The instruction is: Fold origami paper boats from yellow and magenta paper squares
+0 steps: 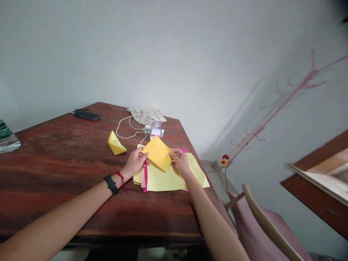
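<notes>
Your left hand [136,160] and right hand [181,162] each pinched a side corner of one yellow square [158,153] between closed fingers, above overlapping sheets [168,180], too covered to count, on the counter [78,174]. Farther left were one folded boat [116,145] and one bottle [8,139]. Beyond lay one phone [157,129], partly blocked by the square, and one cloth [145,114].

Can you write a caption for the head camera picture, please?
Two hands hold a folded yellow paper above colorful sheets on a wooden table.
</notes>
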Demonstrator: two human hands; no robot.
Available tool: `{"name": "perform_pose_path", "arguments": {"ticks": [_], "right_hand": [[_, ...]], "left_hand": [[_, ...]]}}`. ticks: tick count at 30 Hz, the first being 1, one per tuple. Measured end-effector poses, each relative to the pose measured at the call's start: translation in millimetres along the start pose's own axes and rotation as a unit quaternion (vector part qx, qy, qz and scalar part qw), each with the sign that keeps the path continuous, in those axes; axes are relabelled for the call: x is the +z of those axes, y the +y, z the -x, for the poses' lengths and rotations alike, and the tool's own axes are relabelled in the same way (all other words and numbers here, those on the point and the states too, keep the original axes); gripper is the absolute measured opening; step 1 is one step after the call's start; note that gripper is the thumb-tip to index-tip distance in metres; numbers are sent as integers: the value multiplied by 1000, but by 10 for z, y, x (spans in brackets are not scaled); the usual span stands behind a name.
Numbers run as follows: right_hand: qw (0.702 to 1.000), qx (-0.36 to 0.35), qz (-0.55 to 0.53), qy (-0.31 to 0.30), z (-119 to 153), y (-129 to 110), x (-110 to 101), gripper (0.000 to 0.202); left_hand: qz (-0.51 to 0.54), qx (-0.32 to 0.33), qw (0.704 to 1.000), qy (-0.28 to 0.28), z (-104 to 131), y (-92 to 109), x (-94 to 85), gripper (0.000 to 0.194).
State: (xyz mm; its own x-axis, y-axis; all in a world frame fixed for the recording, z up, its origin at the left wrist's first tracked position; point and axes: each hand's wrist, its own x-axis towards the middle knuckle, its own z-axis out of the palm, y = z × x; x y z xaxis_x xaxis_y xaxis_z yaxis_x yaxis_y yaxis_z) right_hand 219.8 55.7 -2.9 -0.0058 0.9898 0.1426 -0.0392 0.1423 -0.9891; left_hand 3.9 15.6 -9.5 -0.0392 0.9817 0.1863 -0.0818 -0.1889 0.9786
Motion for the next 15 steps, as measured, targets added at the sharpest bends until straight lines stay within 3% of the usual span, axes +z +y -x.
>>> {"name": "perform_pose_path", "arguments": {"ticks": [15], "right_hand": [[1000,-13,-12,-20,-88,187,-46,34]], "left_hand": [[-22,-11,1000,-6,7,-12,7,25]]}}
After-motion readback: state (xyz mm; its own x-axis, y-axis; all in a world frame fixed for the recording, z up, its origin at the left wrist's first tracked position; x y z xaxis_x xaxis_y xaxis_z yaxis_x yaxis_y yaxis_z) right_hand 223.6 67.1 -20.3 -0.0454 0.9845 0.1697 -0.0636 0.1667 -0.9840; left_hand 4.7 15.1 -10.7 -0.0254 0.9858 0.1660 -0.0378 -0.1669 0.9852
